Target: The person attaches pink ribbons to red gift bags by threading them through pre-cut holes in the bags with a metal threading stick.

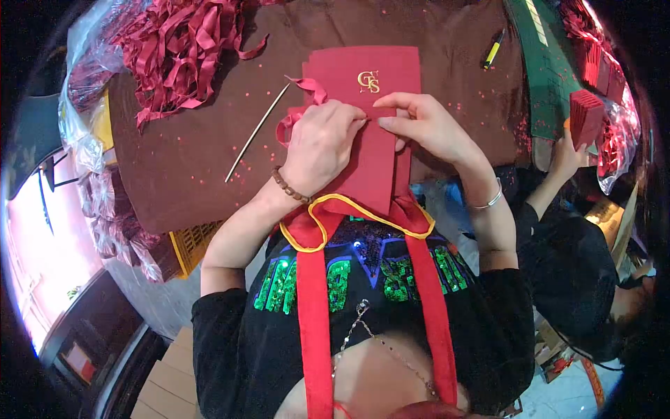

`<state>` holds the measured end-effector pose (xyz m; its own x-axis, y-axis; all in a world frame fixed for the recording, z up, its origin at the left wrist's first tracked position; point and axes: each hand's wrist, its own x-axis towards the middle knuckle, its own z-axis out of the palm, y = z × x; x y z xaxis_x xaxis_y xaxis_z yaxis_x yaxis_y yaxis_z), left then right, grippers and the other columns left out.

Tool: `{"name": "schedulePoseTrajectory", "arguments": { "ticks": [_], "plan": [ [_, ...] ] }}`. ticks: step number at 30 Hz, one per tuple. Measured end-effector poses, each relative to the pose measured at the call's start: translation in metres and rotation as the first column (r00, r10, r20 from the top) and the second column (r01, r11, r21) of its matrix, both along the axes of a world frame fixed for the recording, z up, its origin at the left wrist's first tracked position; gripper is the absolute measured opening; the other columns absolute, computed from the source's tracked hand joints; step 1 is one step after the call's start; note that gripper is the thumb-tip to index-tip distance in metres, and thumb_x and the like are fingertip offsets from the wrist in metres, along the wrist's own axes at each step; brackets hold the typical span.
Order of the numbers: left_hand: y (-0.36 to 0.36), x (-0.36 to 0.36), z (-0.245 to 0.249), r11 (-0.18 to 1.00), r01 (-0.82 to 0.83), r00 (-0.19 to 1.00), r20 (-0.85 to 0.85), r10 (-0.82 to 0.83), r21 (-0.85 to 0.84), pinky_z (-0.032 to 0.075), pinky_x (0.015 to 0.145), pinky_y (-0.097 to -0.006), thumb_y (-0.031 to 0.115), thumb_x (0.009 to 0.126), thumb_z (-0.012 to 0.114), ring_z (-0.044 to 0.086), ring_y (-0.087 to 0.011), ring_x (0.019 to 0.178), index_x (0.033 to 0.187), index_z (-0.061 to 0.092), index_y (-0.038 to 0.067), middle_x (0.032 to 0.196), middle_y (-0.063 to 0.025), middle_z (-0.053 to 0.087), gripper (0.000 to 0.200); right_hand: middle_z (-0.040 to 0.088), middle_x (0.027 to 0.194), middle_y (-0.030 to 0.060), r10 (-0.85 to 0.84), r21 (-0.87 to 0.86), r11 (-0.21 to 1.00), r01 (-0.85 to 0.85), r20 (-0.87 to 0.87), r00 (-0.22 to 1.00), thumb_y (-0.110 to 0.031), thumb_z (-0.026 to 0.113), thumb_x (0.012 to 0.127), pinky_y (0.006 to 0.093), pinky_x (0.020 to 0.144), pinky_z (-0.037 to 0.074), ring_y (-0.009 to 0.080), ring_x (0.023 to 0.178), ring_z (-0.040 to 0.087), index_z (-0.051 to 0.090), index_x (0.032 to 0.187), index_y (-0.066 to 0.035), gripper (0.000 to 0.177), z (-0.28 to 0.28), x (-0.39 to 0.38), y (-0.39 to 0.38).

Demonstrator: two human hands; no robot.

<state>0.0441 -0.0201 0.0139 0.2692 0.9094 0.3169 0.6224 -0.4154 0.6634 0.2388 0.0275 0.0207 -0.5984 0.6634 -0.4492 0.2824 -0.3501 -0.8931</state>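
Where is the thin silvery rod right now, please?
In the head view, the thin silvery rod lies slanted on the brown work surface, left of the left hand and red cards.

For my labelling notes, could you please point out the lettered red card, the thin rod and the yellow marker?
Lettered red card [368, 82]: head view, its gold lettering.
Thin rod [257, 133]: head view, middle of its shaft.
Yellow marker [493, 54]: head view, middle of its barrel.

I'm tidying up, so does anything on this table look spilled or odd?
Yes: small red specks lie scattered over the brown cloth, some near the metal rod. They look like stray scraps.
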Motion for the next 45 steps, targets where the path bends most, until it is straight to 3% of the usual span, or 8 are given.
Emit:
{"name": "schedulePoseTrajectory", "arguments": {
  "ticks": [14, 19, 23, 29, 33, 35, 36, 45],
  "plan": [
    [0.008, 0.0, 0.012, 0.977, 0.044, 0.997, -0.048, -0.055, -0.21, 0.045, 0.059, -0.0393, 0.011, 0.078, 0.059, 0.058, -0.0327, 0.067, 0.077, 0.054, 0.003, 0.071, -0.0137, 0.057, 0.009, 0.055, 0.069, -0.0021, -0.026, -0.017, 1.0, 0.026, -0.031, 0.999, -0.011, 0.057, 0.086, 0.0192, 0.055, 0.043, 0.0052, 0.06, 0.052, 0.056, 0.108, 0.0, 0.025, -0.002, -0.002, -0.005],
    [0.004, 0.01, 0.009, 0.988, 0.065, 0.938, -0.347, -0.012, 0.142, 0.042, 0.058, -0.036, 0.006, 0.066, 0.056, 0.053, -0.0267, 0.061, 0.073, 0.05, 0.005, 0.067, -0.0104, 0.051, 0.009, 0.057, 0.072, -0.0015, -0.031, -0.012, 0.999, 0.031, -0.009, 0.999, -0.012, 0.057, 0.086, 0.0199, 0.055, 0.044, 0.0054, 0.062, 0.053, 0.055, 0.108, 0.0, 0.026, 0.0, -0.004, -0.004],
    [0.005, 0.011, 0.007, 0.972, 0.168, 0.912, -0.4, -0.089, 0.166, 0.042, 0.058, -0.0351, 0.007, 0.064, 0.055, 0.052, -0.0253, 0.061, 0.073, 0.049, 0.006, 0.069, -0.0095, 0.049, 0.011, 0.058, 0.073, -0.0017, -0.063, -0.03, 0.998, 0.062, -0.032, 0.997, -0.012, 0.058, 0.085, 0.0191, 0.054, 0.043, 0.0049, 0.061, 0.053, 0.056, 0.106, 0.0, 0.025, -0.002, -0.003, -0.003],
    [0.005, 0.004, 0.0, 0.994, 0.089, 0.989, -0.121, -0.081, 0.063, 0.042, 0.063, -0.0359, 0.004, 0.07, 0.055, 0.053, -0.0271, 0.068, 0.077, 0.052, 0.004, 0.071, -0.0106, 0.051, 0.007, 0.058, 0.074, -0.0019, -0.088, -0.083, 0.993, 0.086, -0.026, 0.996, -0.012, 0.059, 0.084, 0.0189, 0.054, 0.043, 0.004, 0.065, 0.053, 0.058, 0.102, -0.001, 0.021, 0.008, 0.0, 0.0],
    [-0.004, 0.003, -0.007, 0.996, 0.081, 0.992, -0.1, -0.076, 0.045, 0.042, 0.063, -0.0373, 0.002, 0.072, 0.054, 0.054, -0.0282, 0.07, 0.082, 0.055, 0.004, 0.074, -0.0108, 0.054, 0.01, 0.056, 0.081, 0.0007, 0.04, 0.163, 0.984, -0.078, 0.224, 0.974, -0.012, 0.062, 0.082, 0.0233, 0.061, 0.044, 0.0101, 0.069, 0.053, 0.058, 0.098, 0.0, 0.02, 0.005, -0.003, -0.001],
    [-0.005, -0.001, -0.006, 0.996, 0.067, 0.995, 0.065, -0.07, 0.059, 0.043, 0.065, -0.0372, 0.0, 0.072, 0.055, 0.056, -0.0288, 0.074, 0.087, 0.057, 0.003, 0.078, -0.0115, 0.057, 0.015, 0.052, 0.089, 0.0061, -0.053, 0.7, 0.694, -0.171, 0.287, 0.957, -0.01, 0.063, 0.078, 0.0276, 0.068, 0.044, 0.0182, 0.077, 0.055, 0.059, 0.096, 0.0, 0.021, 0.004, -0.003, -0.004],
    [-0.005, -0.005, -0.003, 0.996, 0.091, 0.994, 0.067, -0.092, 0.011, 0.044, 0.065, -0.0375, -0.001, 0.072, 0.057, 0.057, -0.0293, 0.074, 0.089, 0.059, 0.003, 0.08, -0.0119, 0.059, 0.017, 0.048, 0.095, 0.0098, -0.06, 0.69, 0.702, -0.176, 0.304, 0.951, -0.01, 0.064, 0.076, 0.0305, 0.073, 0.045, 0.0233, 0.085, 0.054, 0.06, 0.094, 0.0, 0.021, 0.005, -0.006, -0.006],
    [-0.008, -0.011, 0.002, 0.996, 0.038, 0.997, -0.059, -0.043, -0.085, 0.046, 0.064, -0.0359, 0.004, 0.077, 0.06, 0.057, -0.0295, 0.073, 0.091, 0.061, 0.003, 0.079, -0.0103, 0.058, 0.014, 0.05, 0.091, 0.0086, 0.07, 0.684, 0.701, -0.201, 0.215, 0.974, -0.007, 0.062, 0.078, 0.0295, 0.069, 0.047, 0.0201, 0.08, 0.057, 0.059, 0.097, 0.002, 0.021, 0.012, -0.008, 0.002]
  ]
}}
